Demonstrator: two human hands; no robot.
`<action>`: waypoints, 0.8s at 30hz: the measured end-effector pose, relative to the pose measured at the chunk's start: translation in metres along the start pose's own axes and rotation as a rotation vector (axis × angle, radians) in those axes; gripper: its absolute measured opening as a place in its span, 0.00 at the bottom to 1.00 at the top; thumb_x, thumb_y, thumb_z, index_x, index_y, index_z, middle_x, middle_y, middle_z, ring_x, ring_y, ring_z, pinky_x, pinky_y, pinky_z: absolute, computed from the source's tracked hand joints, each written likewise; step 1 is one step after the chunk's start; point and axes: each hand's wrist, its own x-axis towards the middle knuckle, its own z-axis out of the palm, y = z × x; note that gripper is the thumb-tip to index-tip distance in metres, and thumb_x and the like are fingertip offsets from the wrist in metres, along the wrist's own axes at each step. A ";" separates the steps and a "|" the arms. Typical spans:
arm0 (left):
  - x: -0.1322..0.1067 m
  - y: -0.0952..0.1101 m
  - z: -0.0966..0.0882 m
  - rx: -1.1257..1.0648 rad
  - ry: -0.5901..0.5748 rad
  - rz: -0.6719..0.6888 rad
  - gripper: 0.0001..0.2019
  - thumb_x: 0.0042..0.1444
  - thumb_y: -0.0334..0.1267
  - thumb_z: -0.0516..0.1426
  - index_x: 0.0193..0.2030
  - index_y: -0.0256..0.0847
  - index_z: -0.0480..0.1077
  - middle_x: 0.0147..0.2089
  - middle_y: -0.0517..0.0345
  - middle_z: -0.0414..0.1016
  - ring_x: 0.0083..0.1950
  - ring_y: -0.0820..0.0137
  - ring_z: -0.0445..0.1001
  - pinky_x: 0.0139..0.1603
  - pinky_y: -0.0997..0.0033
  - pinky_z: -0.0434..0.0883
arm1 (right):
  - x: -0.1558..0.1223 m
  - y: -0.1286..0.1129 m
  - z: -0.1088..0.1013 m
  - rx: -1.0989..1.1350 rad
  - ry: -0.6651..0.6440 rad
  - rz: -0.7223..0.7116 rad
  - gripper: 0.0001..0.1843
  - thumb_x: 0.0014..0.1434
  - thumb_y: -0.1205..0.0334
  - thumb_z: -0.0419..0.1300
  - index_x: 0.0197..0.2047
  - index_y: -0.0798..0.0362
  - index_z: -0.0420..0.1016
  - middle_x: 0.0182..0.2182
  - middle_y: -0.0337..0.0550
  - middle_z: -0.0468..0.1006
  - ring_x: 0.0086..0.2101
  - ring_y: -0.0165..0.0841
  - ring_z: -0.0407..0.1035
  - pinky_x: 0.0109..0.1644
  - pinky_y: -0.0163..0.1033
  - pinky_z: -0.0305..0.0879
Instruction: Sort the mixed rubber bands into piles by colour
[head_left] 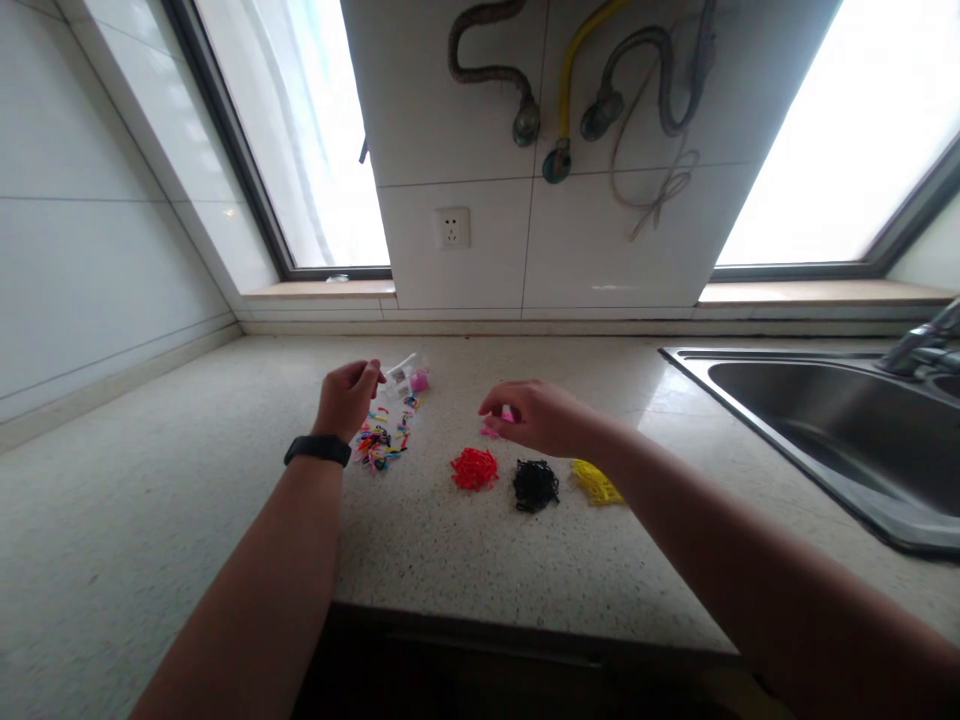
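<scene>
My left hand (349, 396), with a dark band on its wrist, is closed, fingertips pinched together; what they hold, if anything, is too small to make out. Just below it lies a mixed pile of small coloured loops (379, 445), like little elastic bands. A clear plastic bag (401, 375) with a pink item (418, 380) sits beyond its fingertips. My right hand (529, 415) hovers over small pink pieces (491, 430), partly hidden by it, with thumb and fingers apart. Nearer me are a red pile (474, 469), a black pile (535, 485) and a yellow pile (595, 482), partly covered by my right forearm.
The speckled countertop (465, 570) ends at a front edge near me. A steel sink (810, 420) with a faucet (922, 340) is set into its right side. Behind stands a tiled wall with a socket (453, 228), hoses (566, 90) and windows on both sides.
</scene>
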 end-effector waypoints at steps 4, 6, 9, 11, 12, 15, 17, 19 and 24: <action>0.000 -0.001 0.000 -0.002 0.011 -0.007 0.18 0.60 0.47 0.52 0.25 0.39 0.71 0.18 0.64 0.61 0.21 0.74 0.60 0.24 0.73 0.59 | 0.044 -0.011 0.027 -0.078 -0.210 -0.098 0.14 0.62 0.60 0.60 0.50 0.51 0.78 0.43 0.46 0.82 0.40 0.36 0.74 0.43 0.38 0.63; 0.001 -0.003 0.000 -0.009 0.012 -0.009 0.18 0.60 0.47 0.52 0.25 0.39 0.71 0.18 0.63 0.62 0.21 0.74 0.61 0.24 0.74 0.59 | 0.062 -0.016 0.043 -0.166 -0.278 -0.106 0.15 0.63 0.60 0.59 0.51 0.50 0.78 0.46 0.47 0.82 0.43 0.39 0.75 0.43 0.39 0.65; 0.002 -0.005 0.001 -0.028 0.003 0.003 0.17 0.60 0.46 0.53 0.26 0.38 0.72 0.19 0.63 0.62 0.22 0.74 0.61 0.24 0.74 0.59 | 0.083 -0.020 0.062 -0.294 -0.329 -0.114 0.16 0.62 0.61 0.60 0.53 0.49 0.77 0.49 0.48 0.81 0.46 0.41 0.76 0.43 0.40 0.67; 0.002 -0.006 0.001 -0.036 -0.004 0.008 0.18 0.61 0.46 0.53 0.26 0.38 0.73 0.19 0.63 0.62 0.22 0.74 0.61 0.24 0.74 0.59 | 0.095 -0.022 0.071 -0.337 -0.334 -0.117 0.17 0.62 0.61 0.60 0.54 0.50 0.77 0.50 0.50 0.80 0.47 0.42 0.76 0.44 0.40 0.68; 0.002 -0.007 0.002 -0.035 -0.007 0.007 0.18 0.61 0.46 0.53 0.26 0.38 0.73 0.19 0.63 0.62 0.22 0.74 0.61 0.24 0.74 0.59 | 0.100 -0.023 0.075 -0.345 -0.333 -0.112 0.17 0.62 0.61 0.59 0.54 0.50 0.76 0.51 0.51 0.80 0.47 0.42 0.76 0.44 0.40 0.69; 0.003 -0.007 0.003 -0.038 -0.009 0.002 0.18 0.61 0.46 0.53 0.26 0.38 0.73 0.18 0.63 0.62 0.21 0.74 0.61 0.24 0.74 0.59 | 0.113 -0.026 0.085 -0.348 -0.335 -0.066 0.17 0.64 0.58 0.57 0.55 0.48 0.76 0.50 0.50 0.80 0.48 0.41 0.76 0.45 0.41 0.70; 0.004 -0.007 0.003 -0.045 -0.008 0.004 0.18 0.61 0.46 0.54 0.25 0.38 0.73 0.18 0.63 0.62 0.21 0.74 0.61 0.23 0.74 0.59 | 0.118 -0.028 0.091 -0.347 -0.340 -0.028 0.17 0.66 0.54 0.55 0.54 0.48 0.77 0.49 0.50 0.81 0.48 0.42 0.76 0.46 0.42 0.70; 0.004 -0.008 0.003 -0.046 -0.008 0.012 0.17 0.60 0.46 0.54 0.25 0.39 0.73 0.18 0.63 0.62 0.21 0.74 0.61 0.23 0.74 0.59 | 0.121 -0.030 0.095 -0.351 -0.338 -0.002 0.18 0.66 0.52 0.55 0.52 0.50 0.79 0.49 0.51 0.81 0.48 0.43 0.75 0.47 0.43 0.70; 0.006 -0.009 0.004 -0.015 0.001 0.036 0.17 0.60 0.44 0.53 0.25 0.39 0.74 0.18 0.62 0.63 0.21 0.73 0.62 0.23 0.74 0.59 | 0.123 -0.030 0.101 -0.348 -0.309 0.023 0.16 0.64 0.56 0.57 0.49 0.52 0.80 0.49 0.53 0.81 0.49 0.45 0.75 0.47 0.43 0.70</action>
